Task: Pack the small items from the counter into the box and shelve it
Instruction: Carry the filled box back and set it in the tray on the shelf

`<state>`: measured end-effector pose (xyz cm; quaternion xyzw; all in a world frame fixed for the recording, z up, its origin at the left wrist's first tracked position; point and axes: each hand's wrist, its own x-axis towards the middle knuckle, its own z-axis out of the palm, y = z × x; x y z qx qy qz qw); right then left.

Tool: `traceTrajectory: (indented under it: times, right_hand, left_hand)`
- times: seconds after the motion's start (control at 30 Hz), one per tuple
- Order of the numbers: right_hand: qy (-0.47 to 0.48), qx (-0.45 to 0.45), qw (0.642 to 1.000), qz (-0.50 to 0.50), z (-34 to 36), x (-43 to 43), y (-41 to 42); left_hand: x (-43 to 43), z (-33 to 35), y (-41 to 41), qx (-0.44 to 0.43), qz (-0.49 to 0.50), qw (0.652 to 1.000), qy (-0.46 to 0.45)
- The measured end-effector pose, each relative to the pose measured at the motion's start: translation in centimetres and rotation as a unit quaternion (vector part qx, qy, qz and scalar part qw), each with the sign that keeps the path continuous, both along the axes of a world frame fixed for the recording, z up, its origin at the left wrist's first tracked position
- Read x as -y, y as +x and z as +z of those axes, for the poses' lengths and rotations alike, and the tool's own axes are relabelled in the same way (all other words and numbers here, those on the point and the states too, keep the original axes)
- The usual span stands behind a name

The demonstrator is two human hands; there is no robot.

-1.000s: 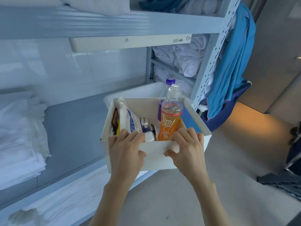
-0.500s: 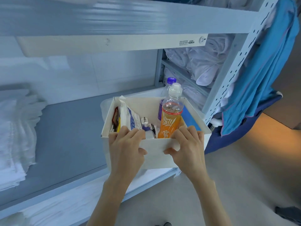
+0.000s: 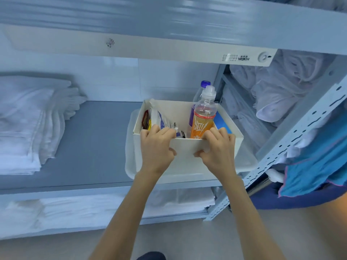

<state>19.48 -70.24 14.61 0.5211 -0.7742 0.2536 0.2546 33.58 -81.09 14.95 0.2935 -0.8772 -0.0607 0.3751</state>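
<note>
A white open box (image 3: 187, 158) is over the right part of a grey shelf (image 3: 97, 147), inside a translucent white tray (image 3: 129, 166). My left hand (image 3: 155, 149) and my right hand (image 3: 218, 151) both grip the box's near wall, fingers curled over its rim. Inside stand an orange drink bottle (image 3: 203, 119) and, behind it, a bottle with a purple cap (image 3: 205, 83). A white and blue packet (image 3: 159, 119) and small red and yellow sachets (image 3: 146, 120) lean at the box's left side. A blue flat item (image 3: 221, 121) lies against the right wall.
Folded white linen (image 3: 28, 124) is stacked at the shelf's left. An upper shelf board (image 3: 150, 47) hangs just above the box. A perforated metal upright (image 3: 293, 139) stands to the right, with white bundles (image 3: 277, 91) and blue cloth (image 3: 317, 162) beyond. More linen (image 3: 93, 209) fills the lower shelf.
The box has gone further in over the shelf and into the translucent tray. Both hands keep the same grip on its near wall. The view has shifted to face the shelf.
</note>
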Motion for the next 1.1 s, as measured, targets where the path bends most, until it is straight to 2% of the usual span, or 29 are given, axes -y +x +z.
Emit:
traceTrajectory:
  times: [0.3,0.67,0.9,1.1]
  right_hand:
    - [0.078,0.021,0.997,0.02,-4.1,4.4,-3.9]
    - [0.143,0.075,0.987,-0.003,-8.9,6.3,-6.6]
    - [0.176,0.075,0.981,-0.018,-11.4,6.2,-7.3]
    - [0.207,0.064,0.976,-0.022,-12.8,5.5,-7.0]
  left_hand:
    - [3.1,-4.2,-3.6,0.058,0.043,0.995,0.072]
    - [4.9,-8.9,-7.2,0.135,0.043,0.981,0.129]
    - [4.4,-11.0,-8.4,0.147,0.069,0.98,0.116]
    - [3.5,-13.0,-7.8,0.167,0.039,0.981,0.096]
